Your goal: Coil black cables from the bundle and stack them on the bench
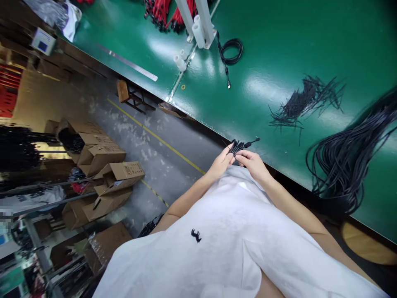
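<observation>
A black cable (pixel 237 147) is gathered into a small coiled bundle at the table's front edge, with one connector end sticking out to the right. My left hand (pixel 223 159) is closed around the left side of the bundle. At its right side, the fingers of my right hand (pixel 252 162) pinch the coil near the lower edge. What exactly lies between the right fingertips is partly hidden. Farther up on the table, a pile of thin black ties (pixel 305 101) lies loose. Another black cable (pixel 232 51), wound in a round coil, rests beside a white post.
A thick bunch of black cables (pixel 344 157) hangs over the edge of the green table (pixel 263 25) at right. White posts (pixel 203 20), a steel ruler (pixel 133 66) and red cables (pixel 158 12) are farther back. Cardboard boxes (pixel 120 178) and a wooden stool (pixel 123 91) stand on the floor.
</observation>
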Tool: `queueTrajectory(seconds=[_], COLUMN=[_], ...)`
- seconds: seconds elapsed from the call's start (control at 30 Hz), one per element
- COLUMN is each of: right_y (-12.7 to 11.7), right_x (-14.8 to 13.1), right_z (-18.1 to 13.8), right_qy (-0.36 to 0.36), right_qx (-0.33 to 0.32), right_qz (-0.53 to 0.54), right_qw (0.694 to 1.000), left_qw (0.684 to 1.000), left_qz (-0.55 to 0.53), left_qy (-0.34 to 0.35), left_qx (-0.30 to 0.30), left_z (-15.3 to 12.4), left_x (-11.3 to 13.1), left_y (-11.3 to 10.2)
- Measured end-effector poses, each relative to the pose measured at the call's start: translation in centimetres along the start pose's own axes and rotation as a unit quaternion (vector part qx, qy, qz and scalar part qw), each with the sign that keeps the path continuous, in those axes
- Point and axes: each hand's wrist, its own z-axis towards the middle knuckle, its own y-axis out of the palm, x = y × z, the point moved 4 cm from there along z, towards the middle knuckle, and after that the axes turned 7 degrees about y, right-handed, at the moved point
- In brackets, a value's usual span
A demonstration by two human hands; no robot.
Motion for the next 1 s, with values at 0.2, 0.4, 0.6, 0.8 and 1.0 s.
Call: queueTrajectory(seconds=[0.2,0.4,0.6,0.8,1.0], right_y=[0.5,1.1,1.4,1.6,1.5], right_x=[-3.2,-5.6,-6.3,-6.2,-6.6], right_z=[-1.6,-1.9,-2.5,-2.1,-0.3], right_qy=[-0.376,-0.569,-0.588,-0.517,-0.286], right_qx=[0.076,-0.006,-0.06,-0.1,-0.169], right_qz=[-0.536,-0.676,-0.702,-0.753,-0.821], right_qw=[0.752,0.469,0.397,0.395,0.463], left_qw=[0.983,0.985,0.996,0.991,0.991], left_qz=[0.175,0.171,-0.024,-0.07,-0.068], left_qy=[0.045,-0.001,-0.057,-0.059,-0.089], left_qx=[0.014,-0.033,-0.059,-0.097,-0.072], left_z=[-0.2,0.7,0.8,0.9,1.4], left_x=[1.1,0.1,-0.9,-0.2,0.0], left_y=[-0.6,-0.6,-0.5,0.2,1.3])
